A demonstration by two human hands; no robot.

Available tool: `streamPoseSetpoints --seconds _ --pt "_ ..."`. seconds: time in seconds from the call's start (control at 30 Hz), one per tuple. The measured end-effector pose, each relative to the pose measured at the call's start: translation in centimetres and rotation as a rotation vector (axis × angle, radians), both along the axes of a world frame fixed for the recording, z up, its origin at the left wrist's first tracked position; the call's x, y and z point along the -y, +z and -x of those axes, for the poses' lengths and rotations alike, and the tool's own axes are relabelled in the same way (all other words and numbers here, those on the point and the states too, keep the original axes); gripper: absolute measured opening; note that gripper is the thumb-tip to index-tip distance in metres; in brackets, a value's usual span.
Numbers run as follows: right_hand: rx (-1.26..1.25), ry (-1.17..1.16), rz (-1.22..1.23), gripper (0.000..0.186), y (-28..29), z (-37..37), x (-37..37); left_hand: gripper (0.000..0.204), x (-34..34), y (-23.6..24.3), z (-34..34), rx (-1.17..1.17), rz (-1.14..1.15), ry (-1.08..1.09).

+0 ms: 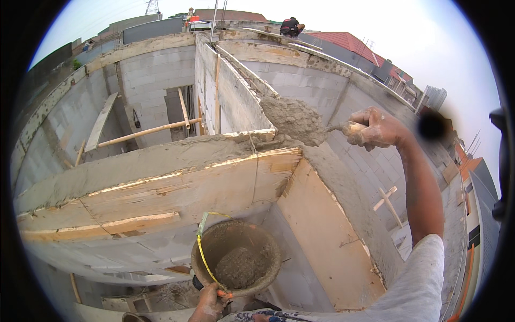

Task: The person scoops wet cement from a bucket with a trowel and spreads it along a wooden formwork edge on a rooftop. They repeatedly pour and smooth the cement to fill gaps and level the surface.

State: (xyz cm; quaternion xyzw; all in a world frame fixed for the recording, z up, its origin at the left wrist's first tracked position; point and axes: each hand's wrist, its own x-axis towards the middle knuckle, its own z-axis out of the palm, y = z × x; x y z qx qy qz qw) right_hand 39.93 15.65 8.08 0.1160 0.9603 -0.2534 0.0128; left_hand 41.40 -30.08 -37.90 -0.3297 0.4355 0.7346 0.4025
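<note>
Fingers (pixel 362 116) of my right hand (pixel 378 129) wrapped the trowel handle (pixel 353 129), beyond and right of the bucket (pixel 230 233); my left hand (pixel 211 304) gripped the bucket's rim, best, I judged, for heavy, soft mortar (pixel 244 266).

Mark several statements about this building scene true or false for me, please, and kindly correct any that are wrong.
1. The right hand grips a trowel by its handle. True.
2. The left hand is empty. False: the left hand holds the bucket near its rim.
3. Grey mortar lies inside the bucket. True.
4. The bucket's carrying strap is blue. False: the strap is mostly yellow.
5. The right sleeve is bright red. False: the sleeve is pale grey.
6. Another person in a dark top is in the background. True.
</note>
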Motion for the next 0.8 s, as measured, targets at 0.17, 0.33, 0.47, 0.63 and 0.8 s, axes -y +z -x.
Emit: streamPoseSetpoints --seconds 0.17,0.33,0.47,0.63,0.8 --pt "-0.363 0.099 -0.663 0.035 -7.9 3.3 -0.8 0.024 1.9 -3.6 -0.5 -0.007 0.133 0.121" --pt "-0.536 0.143 -0.869 0.034 -10.0 4.2 -1.7 0.020 3.9 -5.8 -0.7 0.009 0.153 0.193" --pt "-0.545 0.174 -0.986 0.030 -8.1 3.8 -0.7 0.015 3.8 -4.7 -0.9 0.026 0.258 0.290" --pt "-0.358 -0.015 -0.976 0.031 -7.6 2.5 2.8 0.016 3.5 -2.5 0.2 0.001 0.348 0.218" --pt "-0.493 -0.069 -0.475 0.033 -7.6 2.4 8.4 0.009 4.2 -2.5 0.3 -0.169 0.351 0.193"
